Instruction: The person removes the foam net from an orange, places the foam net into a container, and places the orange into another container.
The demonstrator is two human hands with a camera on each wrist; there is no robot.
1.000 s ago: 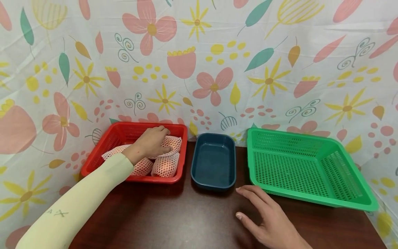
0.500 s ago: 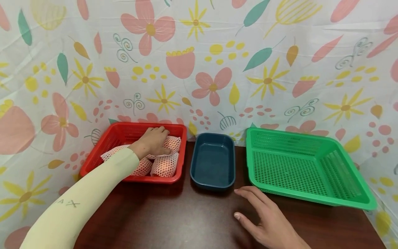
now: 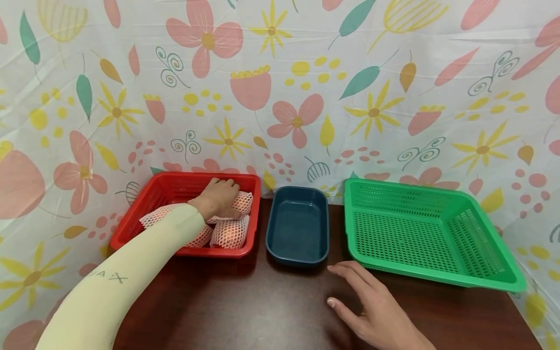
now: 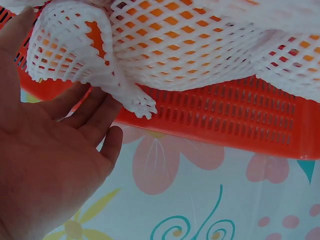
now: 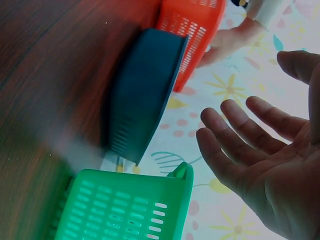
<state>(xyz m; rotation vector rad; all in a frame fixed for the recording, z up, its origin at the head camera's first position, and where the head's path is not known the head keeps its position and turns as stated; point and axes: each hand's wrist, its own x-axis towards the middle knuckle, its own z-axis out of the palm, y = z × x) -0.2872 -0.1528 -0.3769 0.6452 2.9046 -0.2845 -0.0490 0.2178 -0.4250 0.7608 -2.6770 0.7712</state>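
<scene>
- red basket: several netted pieces lie inside; the work looks early, lifting seemingly not yet done.
- left hand: grip bent round one netted piece in that basket; firmness cannot be told.
- that piece: rounded, orange showing through white mesh.
- right hand: grip apart, holding nothing, near the dark blue tray and green basket.

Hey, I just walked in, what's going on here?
A person's left hand is in the red basket, fingers around what looks like a net-wrapped fruit, with more netted pieces beside it. The right hand holds nothing, out over the table near the blue tray and green basket.
</scene>
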